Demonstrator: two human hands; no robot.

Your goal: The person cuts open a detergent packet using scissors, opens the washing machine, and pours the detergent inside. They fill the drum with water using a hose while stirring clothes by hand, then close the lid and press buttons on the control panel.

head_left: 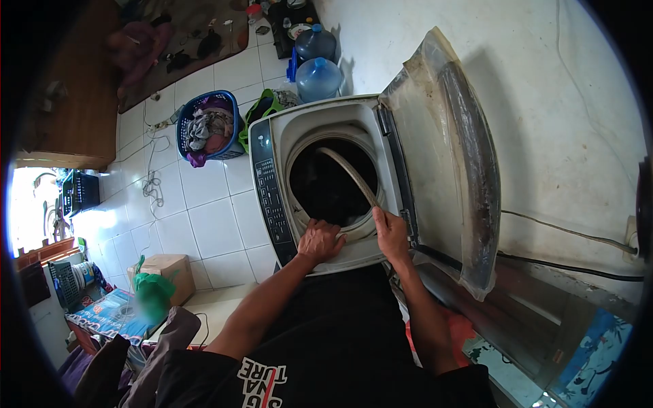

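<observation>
A top-loading washing machine (333, 262) stands right in front of me with its lid (452, 163) raised on the right. My right hand (391, 234) is closed around a ribbed, pale hose (356, 178) near the tub's front right edge. The hose arcs from that hand into the dark tub (326, 190), whose contents are hard to make out. Over the near rim of the opening lies my left hand (321, 239), its fingers curled on the edge and their tips partly hidden. Buttons line the control panel (270, 197) on the left.
A blue laundry basket (236, 139) full of clothes and a green bag (264, 107) stand left of the machine. Water jugs (318, 80) are behind it. Cables (571, 234) run along the right wall. A cardboard box (178, 275) sits at lower left.
</observation>
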